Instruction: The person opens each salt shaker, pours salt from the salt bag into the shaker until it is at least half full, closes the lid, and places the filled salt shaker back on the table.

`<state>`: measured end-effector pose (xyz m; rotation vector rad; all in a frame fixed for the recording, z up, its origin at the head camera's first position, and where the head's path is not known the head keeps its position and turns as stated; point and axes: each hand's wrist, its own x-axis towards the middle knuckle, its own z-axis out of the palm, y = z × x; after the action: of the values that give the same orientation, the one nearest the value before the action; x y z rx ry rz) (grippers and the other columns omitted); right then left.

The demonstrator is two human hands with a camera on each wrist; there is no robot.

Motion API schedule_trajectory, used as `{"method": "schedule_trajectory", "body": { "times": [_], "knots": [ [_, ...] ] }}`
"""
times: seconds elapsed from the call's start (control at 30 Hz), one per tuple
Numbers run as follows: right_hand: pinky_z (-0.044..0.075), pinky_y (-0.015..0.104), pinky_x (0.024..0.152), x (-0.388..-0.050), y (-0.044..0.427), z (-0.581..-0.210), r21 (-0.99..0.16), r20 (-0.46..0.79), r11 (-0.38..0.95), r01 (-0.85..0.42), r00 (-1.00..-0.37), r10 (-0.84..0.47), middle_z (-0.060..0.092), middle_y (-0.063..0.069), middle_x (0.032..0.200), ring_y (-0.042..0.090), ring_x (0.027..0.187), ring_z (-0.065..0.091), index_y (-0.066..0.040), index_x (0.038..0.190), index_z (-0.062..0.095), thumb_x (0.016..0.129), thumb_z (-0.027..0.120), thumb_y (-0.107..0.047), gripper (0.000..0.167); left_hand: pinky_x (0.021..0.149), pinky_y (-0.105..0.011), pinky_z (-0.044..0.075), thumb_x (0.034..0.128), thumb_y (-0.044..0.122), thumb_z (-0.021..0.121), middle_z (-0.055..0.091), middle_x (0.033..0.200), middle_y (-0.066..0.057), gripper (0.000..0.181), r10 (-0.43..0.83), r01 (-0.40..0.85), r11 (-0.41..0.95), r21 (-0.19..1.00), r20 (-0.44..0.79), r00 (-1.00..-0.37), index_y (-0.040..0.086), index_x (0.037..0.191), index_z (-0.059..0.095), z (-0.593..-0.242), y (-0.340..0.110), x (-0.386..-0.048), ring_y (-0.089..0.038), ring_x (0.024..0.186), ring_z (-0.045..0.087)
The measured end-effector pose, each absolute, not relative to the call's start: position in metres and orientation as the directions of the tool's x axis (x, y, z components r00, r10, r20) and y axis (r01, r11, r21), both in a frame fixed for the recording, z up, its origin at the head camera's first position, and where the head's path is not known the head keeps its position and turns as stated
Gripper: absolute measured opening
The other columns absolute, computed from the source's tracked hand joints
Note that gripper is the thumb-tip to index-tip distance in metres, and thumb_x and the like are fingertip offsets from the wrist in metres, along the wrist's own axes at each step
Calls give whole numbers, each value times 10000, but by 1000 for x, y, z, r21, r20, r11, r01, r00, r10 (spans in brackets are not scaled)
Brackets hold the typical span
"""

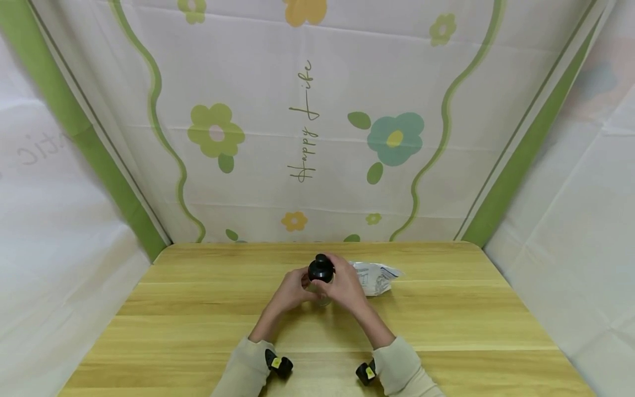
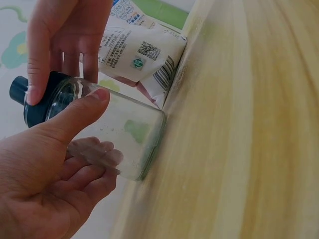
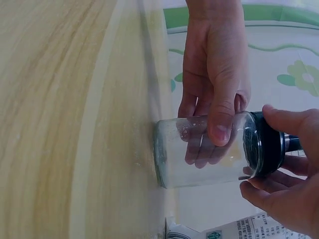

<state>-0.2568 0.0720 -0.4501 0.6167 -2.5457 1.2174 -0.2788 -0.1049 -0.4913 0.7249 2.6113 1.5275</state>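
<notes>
A clear glass jar (image 2: 124, 129) with a black lid (image 1: 321, 270) stands upright on the wooden table, and nothing shows inside it. The lid has a small knob on top. My left hand (image 1: 291, 289) holds the glass body, thumb on one side and fingers curled round the other, as the left wrist view shows. My right hand (image 3: 294, 169) grips the black lid at its rim between thumb and fingers. Just right of the jar, a white printed plastic packet (image 1: 374, 278) lies on the table near my right hand.
The wooden table (image 1: 198, 325) has pale curtains around it. Behind it hangs a curtain (image 1: 322, 209) printed with flowers and lettering. A black wrist camera (image 1: 279, 364) sits at the left sleeve and another camera (image 1: 366, 373) at the right sleeve.
</notes>
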Motion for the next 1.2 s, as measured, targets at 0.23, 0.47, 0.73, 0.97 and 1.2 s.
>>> {"method": "schedule_trajectory", "body": {
  "times": [0.23,0.47,0.73,0.97,1.2],
  "knots": [
    [515,527,990,-257,72,-450,-684,398,549,-480,-876,-270,639,155,1310,353,1195,618,-44,1344,566,795,850,-164,630,944,-413,563,801,180,848,725,1147,-81,440,409,371,397,839,199,-890,82,1191,671,-493,-105,-279,-212,1069,695],
    [544,509,947,-257,72,-449,-685,376,558,-468,-883,-279,662,169,1272,359,1146,647,-38,1369,544,808,833,-133,638,911,-393,573,793,201,855,734,1122,-72,440,401,358,396,845,191,-896,89,1179,676,-493,-105,-279,-190,1027,695],
    [547,489,947,-256,73,-447,-694,372,551,-463,-886,-276,661,157,1270,332,1148,648,-31,1332,574,826,824,-164,580,912,-405,571,789,194,858,732,1135,-75,452,399,361,413,836,190,-897,89,1188,674,-494,-105,-280,-182,1028,691],
    [549,496,940,-255,73,-445,-690,367,557,-463,-887,-281,673,176,1236,347,1129,654,-5,1295,602,812,837,-178,563,968,-417,553,791,178,856,718,1189,-96,502,406,343,383,858,177,-897,79,1241,657,-494,-105,-280,-236,1108,691],
    [563,477,911,-254,72,-447,-689,369,563,-456,-890,-269,661,183,1230,341,1116,651,-2,1271,615,834,812,-149,501,950,-407,562,793,139,846,718,1185,-112,503,408,351,386,853,183,-894,57,1249,651,-492,-105,-279,-238,1105,688]
  ]
}}
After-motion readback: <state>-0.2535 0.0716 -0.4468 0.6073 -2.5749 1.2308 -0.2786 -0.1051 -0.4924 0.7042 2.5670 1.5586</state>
